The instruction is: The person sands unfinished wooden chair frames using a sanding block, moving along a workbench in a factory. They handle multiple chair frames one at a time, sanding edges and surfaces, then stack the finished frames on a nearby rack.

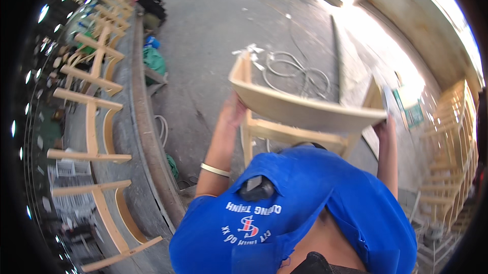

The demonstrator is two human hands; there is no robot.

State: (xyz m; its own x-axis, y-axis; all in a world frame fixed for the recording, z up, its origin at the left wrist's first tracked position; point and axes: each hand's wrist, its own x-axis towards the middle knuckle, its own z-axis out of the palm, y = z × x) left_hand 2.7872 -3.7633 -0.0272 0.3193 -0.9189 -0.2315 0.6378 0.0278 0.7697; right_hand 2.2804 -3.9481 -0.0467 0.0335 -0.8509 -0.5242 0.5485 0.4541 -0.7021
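Blue shirt (300,192) nearest cam. Curved wooden chair backrest (305,105) fwd, long axis L–R betw. hands: L hand (236,109) fingers clasp L end; R hand (385,126) at R end, grip can't tell.

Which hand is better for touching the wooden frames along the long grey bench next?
Probably the left hand. It holds the left end of the curved wooden board, on the same side as those wooden frames. The right hand is at the board's other end, farther away.
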